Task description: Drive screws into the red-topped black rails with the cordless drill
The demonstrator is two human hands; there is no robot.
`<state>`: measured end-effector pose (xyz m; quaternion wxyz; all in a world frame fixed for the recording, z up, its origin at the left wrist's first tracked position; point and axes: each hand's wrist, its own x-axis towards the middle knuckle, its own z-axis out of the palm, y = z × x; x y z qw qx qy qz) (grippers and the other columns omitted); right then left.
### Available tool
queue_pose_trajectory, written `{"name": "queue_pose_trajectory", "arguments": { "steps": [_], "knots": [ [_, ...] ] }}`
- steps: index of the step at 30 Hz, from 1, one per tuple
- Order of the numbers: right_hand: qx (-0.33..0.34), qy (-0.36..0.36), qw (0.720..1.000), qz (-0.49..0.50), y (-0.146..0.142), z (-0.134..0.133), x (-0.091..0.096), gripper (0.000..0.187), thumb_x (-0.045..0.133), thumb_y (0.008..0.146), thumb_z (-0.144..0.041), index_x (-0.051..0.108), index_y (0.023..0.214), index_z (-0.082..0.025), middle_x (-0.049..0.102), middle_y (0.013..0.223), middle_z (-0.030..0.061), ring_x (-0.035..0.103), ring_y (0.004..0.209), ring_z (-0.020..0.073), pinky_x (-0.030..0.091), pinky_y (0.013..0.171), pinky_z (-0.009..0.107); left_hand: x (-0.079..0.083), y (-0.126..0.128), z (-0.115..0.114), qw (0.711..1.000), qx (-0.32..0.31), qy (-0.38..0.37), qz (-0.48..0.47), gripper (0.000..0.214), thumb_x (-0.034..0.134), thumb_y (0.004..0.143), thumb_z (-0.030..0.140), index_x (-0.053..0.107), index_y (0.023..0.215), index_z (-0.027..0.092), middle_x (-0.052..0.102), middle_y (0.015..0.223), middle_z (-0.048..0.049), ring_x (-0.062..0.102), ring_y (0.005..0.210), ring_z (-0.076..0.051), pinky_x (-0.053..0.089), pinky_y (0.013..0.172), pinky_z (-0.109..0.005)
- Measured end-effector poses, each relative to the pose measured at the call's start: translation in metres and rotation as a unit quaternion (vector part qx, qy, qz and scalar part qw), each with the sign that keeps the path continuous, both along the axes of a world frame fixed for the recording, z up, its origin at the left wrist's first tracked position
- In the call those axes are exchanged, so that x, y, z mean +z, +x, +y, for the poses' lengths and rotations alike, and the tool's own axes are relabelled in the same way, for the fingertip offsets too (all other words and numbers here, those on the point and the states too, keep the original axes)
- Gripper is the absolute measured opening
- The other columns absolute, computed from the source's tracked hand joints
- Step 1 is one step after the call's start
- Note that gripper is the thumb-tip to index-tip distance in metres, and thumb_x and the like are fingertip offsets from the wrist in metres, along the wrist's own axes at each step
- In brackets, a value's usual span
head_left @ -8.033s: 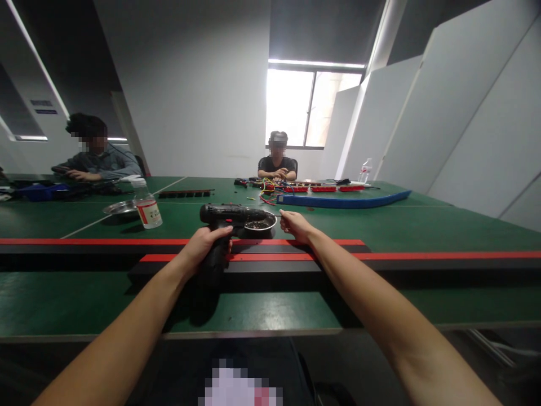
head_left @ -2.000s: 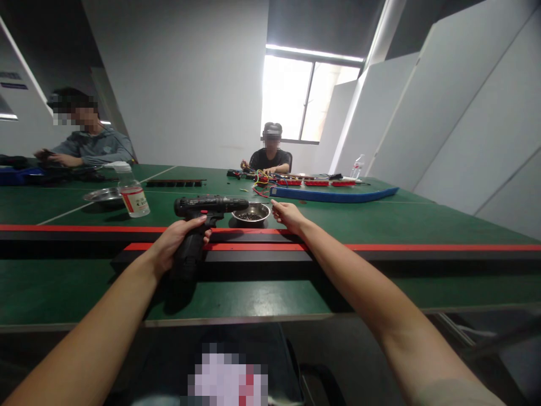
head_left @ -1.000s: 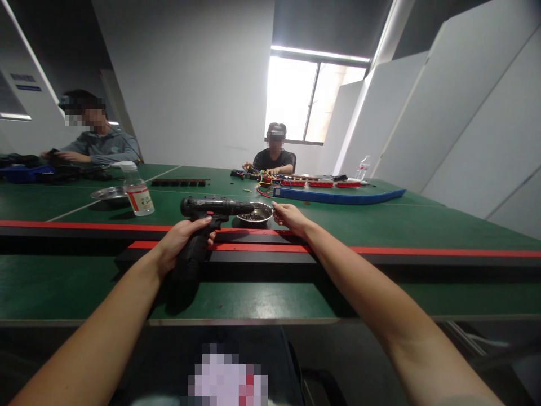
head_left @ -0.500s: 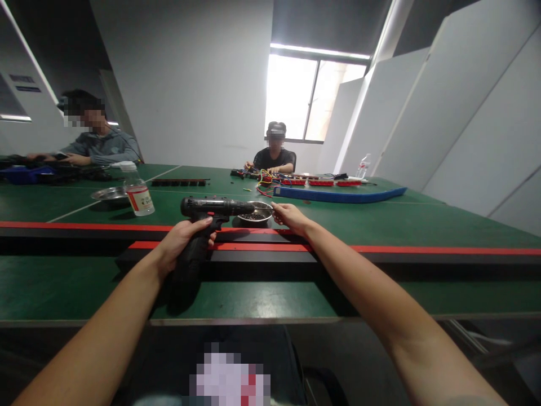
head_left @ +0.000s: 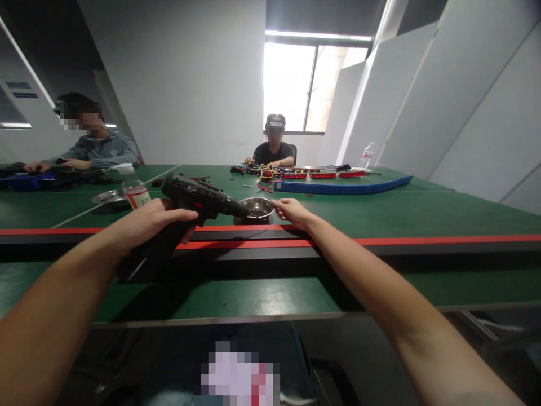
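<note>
My left hand is wrapped around the grip of a black cordless drill. The drill's nose slants down to the right, its tip reaching into a shiny metal bowl. Small dark pieces, likely screws, lie in the bowl; they are too small to tell apart. My right hand has its fingers pinched together at the bowl's right rim. Just in front of the bowl run two long black bars with red top strips, lying side by side across the green table.
A clear bottle with a red and white label stands left, beside another metal dish. A long blue strip and coloured wires lie beyond the bowl. Two people sit across the table, one at left.
The drill has tipped nose-down, its body swinging left and nearer me, so its tip dips into the bowl. My right hand stays by the bowl's right rim. The view has shifted slightly.
</note>
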<state>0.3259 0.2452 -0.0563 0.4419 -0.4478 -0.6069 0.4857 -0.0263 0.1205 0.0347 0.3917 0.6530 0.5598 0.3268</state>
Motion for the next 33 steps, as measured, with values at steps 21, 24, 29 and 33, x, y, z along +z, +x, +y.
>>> {"name": "queue_pose_trajectory", "arguments": {
  "steps": [21,24,29,33],
  "knots": [
    [0.007,-0.025,0.998,-0.05,-0.001,0.0,0.0,0.039,0.079,0.082,-0.055,0.064,0.082,-0.019,0.053,0.066,-0.0002,0.044,0.055,0.0104,0.031,0.046,0.022,0.073,0.051,0.02,0.979,-0.036,0.028,0.198,0.048,0.087,0.068,0.049,0.08,0.096,0.011,0.075,0.076,-0.0117,0.065,0.057,-0.022,0.043,0.046,-0.025],
    [0.005,-0.025,0.998,-0.052,-0.002,-0.002,0.002,0.039,0.078,0.083,-0.054,0.062,0.08,-0.019,0.049,0.063,-0.0015,0.041,0.053,0.0097,0.029,0.045,0.023,0.093,0.065,0.034,0.963,-0.048,0.056,0.258,0.042,0.087,0.07,0.044,0.079,0.088,0.008,0.071,0.073,-0.0119,0.063,0.061,-0.021,0.041,0.051,-0.024],
    [0.014,-0.021,0.999,-0.041,-0.002,0.002,0.0,0.037,0.077,0.086,-0.05,0.061,0.078,-0.018,0.048,0.061,-0.0018,0.039,0.051,0.009,0.028,0.045,0.022,0.113,0.103,0.05,0.836,-0.029,0.194,0.513,0.052,0.078,0.077,0.058,0.075,0.09,0.007,0.065,0.08,-0.0139,0.065,0.093,-0.031,0.044,0.08,-0.031],
    [0.022,-0.013,0.999,-0.036,-0.001,0.01,-0.006,0.037,0.079,0.084,-0.049,0.062,0.077,-0.018,0.052,0.062,-0.0002,0.041,0.052,0.0095,0.029,0.045,0.023,0.107,0.129,0.046,0.754,-0.02,0.283,0.593,0.061,0.084,0.067,0.056,0.072,0.107,0.011,0.069,0.093,-0.0159,0.064,0.102,-0.037,0.041,0.092,-0.042]
  ]
}}
